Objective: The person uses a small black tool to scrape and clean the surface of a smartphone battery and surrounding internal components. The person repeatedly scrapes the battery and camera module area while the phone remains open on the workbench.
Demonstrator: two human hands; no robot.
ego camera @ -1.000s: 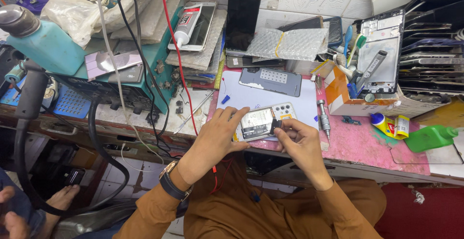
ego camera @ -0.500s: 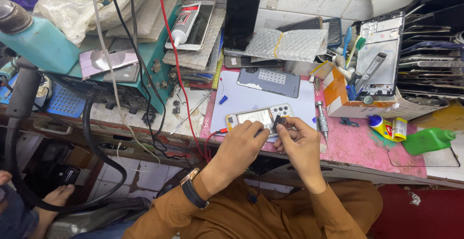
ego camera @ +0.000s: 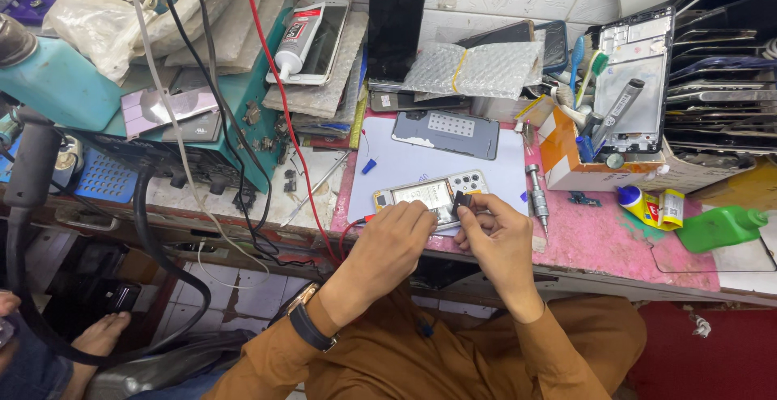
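An opened phone (ego camera: pixel 429 194) with its back removed lies on a white mat (ego camera: pixel 388 169) at the front edge of the pink desk (ego camera: pixel 599 238). The left hand (ego camera: pixel 396 234) rests curled over the phone's lower edge, fingers pressing on it. The right hand (ego camera: pixel 498 230) pinches a small black part (ego camera: pixel 461 202) between thumb and forefinger, just at the phone's camera end. A grey back cover (ego camera: pixel 445 135) lies farther up the mat. A metal screwdriver (ego camera: pixel 537 196) lies just right of the mat, near an orange-and-white box of tools (ego camera: pixel 566 153). A green bottle (ego camera: pixel 720 228) lies well off to the right.
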